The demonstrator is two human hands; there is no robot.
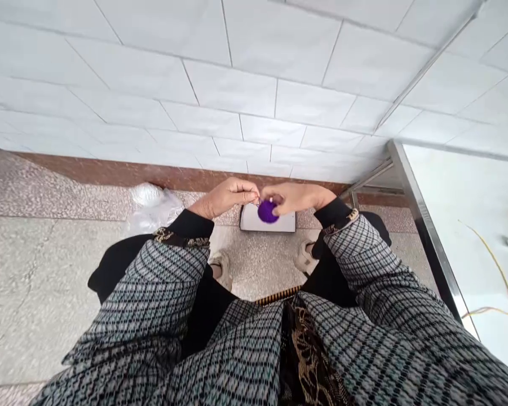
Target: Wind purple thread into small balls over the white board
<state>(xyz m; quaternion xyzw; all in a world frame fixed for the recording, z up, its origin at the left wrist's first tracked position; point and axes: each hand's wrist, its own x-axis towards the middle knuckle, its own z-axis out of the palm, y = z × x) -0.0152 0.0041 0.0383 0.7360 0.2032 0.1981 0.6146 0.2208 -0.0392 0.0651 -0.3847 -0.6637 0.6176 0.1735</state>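
Head view: the right hand (pixel 298 197) has its fingers closed on a round, matte purple piece (pixel 267 212); just beside it, the left hand (pixel 232 197) pinches thumb and finger together, on what being too small to tell. Below the grip lies a flat, white, dark-edged rectangle (pixel 288 222); leftward, a crinkled clear plastic bag (pixel 152 213); beyond, glossy white wall tiles (pixel 254 87).
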